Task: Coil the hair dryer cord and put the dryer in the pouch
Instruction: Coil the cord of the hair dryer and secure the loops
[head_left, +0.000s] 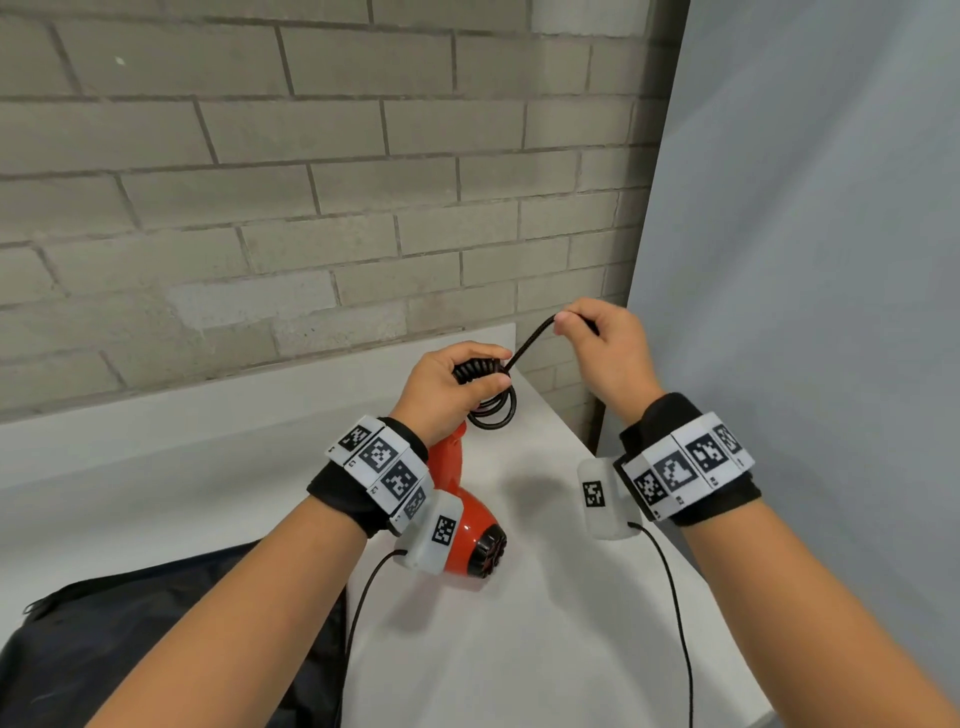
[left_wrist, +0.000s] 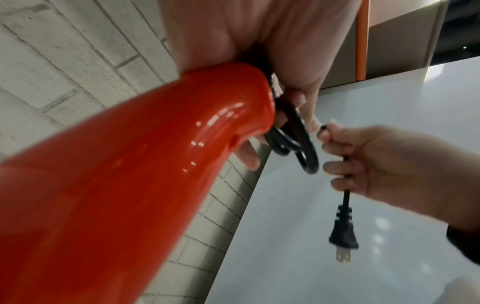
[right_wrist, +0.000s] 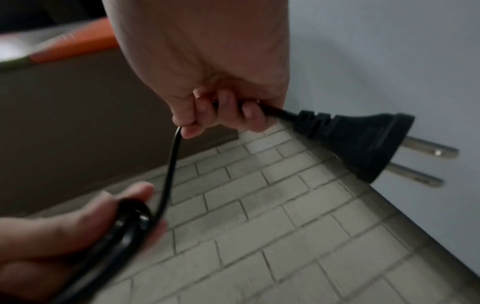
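The red hair dryer (head_left: 467, 525) hangs below my left hand (head_left: 447, 384), its black rear grille facing me; the left wrist view shows its red handle (left_wrist: 155, 154) close up. My left hand grips the coiled black cord (head_left: 480, 370) with several loops (left_wrist: 296, 139) hanging from the fingers. A short straight stretch of cord (head_left: 530, 343) runs up to my right hand (head_left: 602, 348), which grips it near its end. The black plug (right_wrist: 358, 139) sticks out past the right fist, its two prongs bare. A dark pouch (head_left: 171, 644) lies at the lower left.
A white table (head_left: 545, 597) lies under both hands, its right edge close by. A grey brick wall (head_left: 311, 182) stands behind and a pale panel (head_left: 805, 260) on the right. Thin black sensor wires (head_left: 675, 623) trail from my wrist bands.
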